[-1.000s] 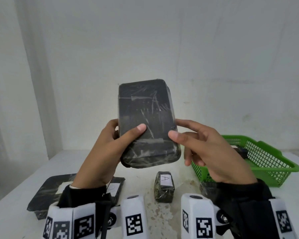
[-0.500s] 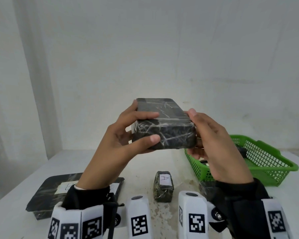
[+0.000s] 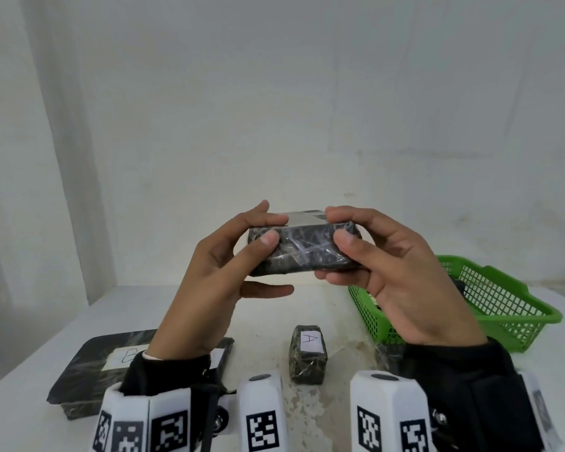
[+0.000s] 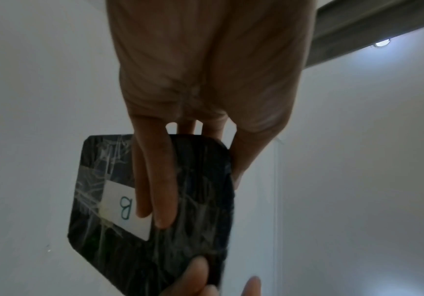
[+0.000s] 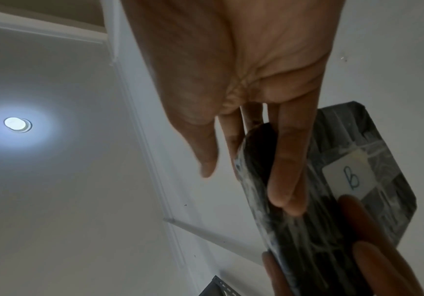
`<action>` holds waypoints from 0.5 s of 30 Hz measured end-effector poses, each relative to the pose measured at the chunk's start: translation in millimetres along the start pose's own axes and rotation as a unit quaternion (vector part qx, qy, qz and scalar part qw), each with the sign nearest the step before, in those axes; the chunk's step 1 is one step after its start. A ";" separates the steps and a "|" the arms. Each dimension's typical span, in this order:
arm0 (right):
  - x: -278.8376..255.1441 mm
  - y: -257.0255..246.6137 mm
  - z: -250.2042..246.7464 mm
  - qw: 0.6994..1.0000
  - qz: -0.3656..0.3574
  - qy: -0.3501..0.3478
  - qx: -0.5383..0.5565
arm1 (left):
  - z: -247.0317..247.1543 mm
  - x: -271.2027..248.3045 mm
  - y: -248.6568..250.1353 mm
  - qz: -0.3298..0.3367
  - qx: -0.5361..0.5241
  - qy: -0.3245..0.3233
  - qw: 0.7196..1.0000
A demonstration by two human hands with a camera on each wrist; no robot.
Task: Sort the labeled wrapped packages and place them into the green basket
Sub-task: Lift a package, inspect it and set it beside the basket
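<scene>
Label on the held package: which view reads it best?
Right wrist: the label faces the camera unobstructed, reading B. Left wrist shows it too, partly covered by fingers. Head sees only a white sliver edge-on, unreadable.

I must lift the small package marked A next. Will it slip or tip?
The A package has glossy crinkled wrap, so it may be a little slippery. It lies low and blocky on the table, so tipping or rolling seems unlikely. Its weight cannot be judged.

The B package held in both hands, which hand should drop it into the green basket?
Right, probably. The green basket sits on the right, just beyond the right hand, which already grips the B package; the left hand would cross over.
</scene>
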State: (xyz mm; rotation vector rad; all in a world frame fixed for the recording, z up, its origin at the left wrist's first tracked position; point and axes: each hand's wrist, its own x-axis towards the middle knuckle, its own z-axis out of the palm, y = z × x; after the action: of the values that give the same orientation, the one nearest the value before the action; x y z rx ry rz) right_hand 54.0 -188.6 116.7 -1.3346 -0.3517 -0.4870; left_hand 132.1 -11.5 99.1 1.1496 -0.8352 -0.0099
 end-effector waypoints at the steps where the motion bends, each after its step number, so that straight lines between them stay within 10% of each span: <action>1: 0.0 -1.3 0.4 1.000 0.004 -0.006 0.002 | -0.7 0.2 -0.1 0.001 0.000 0.002 1.000; 15: 0.5 3.4 6.9 0.999 -0.027 0.024 0.001 | -1.4 0.3 1.7 -0.023 -0.003 0.022 0.999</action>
State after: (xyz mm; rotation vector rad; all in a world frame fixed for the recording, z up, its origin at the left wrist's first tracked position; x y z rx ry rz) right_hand 56.4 -181.4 115.5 -1.3108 -0.3486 -0.5633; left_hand 132.4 -9.8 100.5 1.1588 -0.7694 -0.0250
